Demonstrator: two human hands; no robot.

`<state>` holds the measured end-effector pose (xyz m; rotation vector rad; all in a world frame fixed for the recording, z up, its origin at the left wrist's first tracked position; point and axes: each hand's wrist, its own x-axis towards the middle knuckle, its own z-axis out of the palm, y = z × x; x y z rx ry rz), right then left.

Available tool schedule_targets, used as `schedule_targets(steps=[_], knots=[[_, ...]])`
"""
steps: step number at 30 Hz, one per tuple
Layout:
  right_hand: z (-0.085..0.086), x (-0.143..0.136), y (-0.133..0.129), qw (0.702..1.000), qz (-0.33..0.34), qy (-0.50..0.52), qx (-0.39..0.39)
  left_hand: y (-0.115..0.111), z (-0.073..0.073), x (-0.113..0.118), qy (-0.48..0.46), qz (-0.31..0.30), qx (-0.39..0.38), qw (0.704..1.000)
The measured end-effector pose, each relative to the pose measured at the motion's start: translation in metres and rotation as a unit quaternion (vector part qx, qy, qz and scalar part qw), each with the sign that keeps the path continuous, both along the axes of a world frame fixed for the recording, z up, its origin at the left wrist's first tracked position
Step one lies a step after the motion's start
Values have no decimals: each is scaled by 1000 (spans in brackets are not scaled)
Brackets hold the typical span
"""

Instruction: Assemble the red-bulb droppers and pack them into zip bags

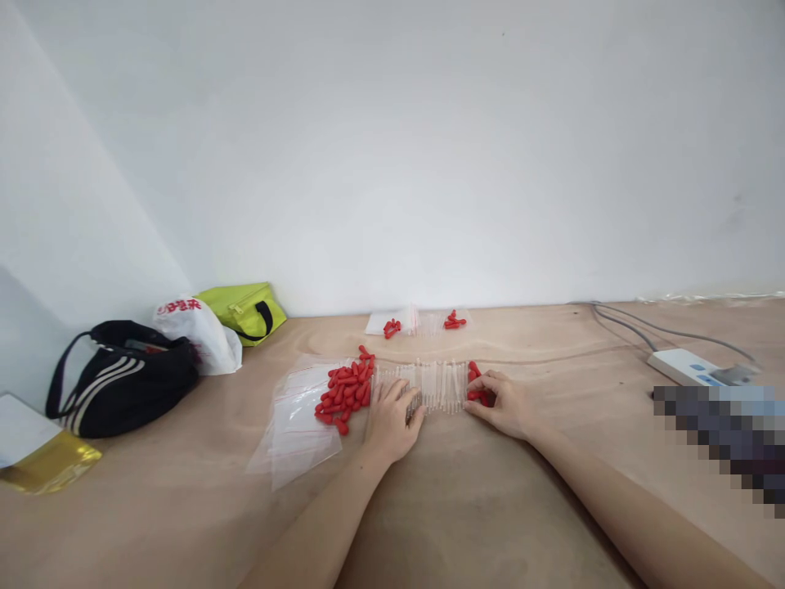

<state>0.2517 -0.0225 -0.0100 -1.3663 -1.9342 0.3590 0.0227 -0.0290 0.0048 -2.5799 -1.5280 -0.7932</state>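
Note:
A row of thin clear tubes (445, 386) lies side by side on the wooden table. Over its left part rests my left hand (394, 421), fingers apart and bent slightly downward. My right hand (504, 405) is at the row's right end, thumb and forefinger apart, with red bulb-shaped pieces (473, 370) beside and partly behind its fingers. Left of the tubes is a larger pile of red bulb-shaped pieces (347, 391), partly on flat clear plastic bags (300, 433). Neither hand visibly lifts anything.
Near the wall are small groups of red pieces (392, 328) on clear bags. Further left sit a black bag (132, 388), a white plastic bag (205, 335) and a lime-green bag (245, 307). A power strip (684, 366) with grey cables lies at the right.

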Motion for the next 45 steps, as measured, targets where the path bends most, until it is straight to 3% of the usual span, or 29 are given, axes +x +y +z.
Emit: schedule_targets(steps=[10,18,23,37,45], knots=[[-1,-1,1,998,26,64,-2,-3,5,3,4,15,1,1000],[-14,2,10,981,-1,191,-23,19,18,16,27,193,-38,980],[-15,1,11,978,-6,206,-32,33,21,24,35,225,-40,973],[-9,-3,6,971,-6,237,-35,39,21,21,23,220,-15,975],[-11,-1,8,960,-35,277,-1,34,29,21,-39,136,18,990]])
